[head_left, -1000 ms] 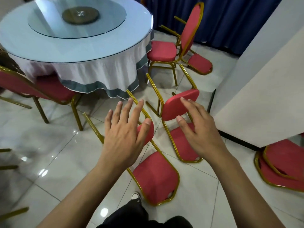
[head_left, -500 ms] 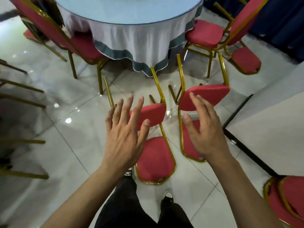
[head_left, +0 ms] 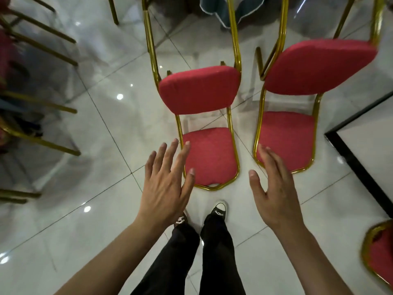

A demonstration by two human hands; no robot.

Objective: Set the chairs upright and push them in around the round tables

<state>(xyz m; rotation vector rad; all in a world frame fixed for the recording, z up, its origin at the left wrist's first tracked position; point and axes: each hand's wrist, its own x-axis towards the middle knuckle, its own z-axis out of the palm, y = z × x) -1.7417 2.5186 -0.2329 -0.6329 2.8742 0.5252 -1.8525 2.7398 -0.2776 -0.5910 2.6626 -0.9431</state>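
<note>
Two red-cushioned chairs with gold frames lie tipped on their backs on the tiled floor, legs pointing away from me. The left chair [head_left: 200, 90] has its backrest flat on the floor just ahead of my feet; the right chair [head_left: 319, 67] lies beside it. My left hand [head_left: 165, 184] hovers with fingers spread over the left edge of the left chair's backrest, holding nothing. My right hand [head_left: 274, 188] hangs with straight fingers above the near left corner of the right chair's backrest, also empty. Only the tablecloth hem [head_left: 231, 9] of the round table shows at the top.
Gold legs of other chairs [head_left: 38, 103] crowd the left side. A white wall with a black baseboard [head_left: 357, 167] stands at right. Another tipped red chair [head_left: 380, 256] lies at the lower right. My feet [head_left: 219, 209] stand just behind the left chair.
The view has tilted down and closer to the two fallen chairs; the table has left the view. Both hands have come lower toward the backrests on the floor, still empty.
</note>
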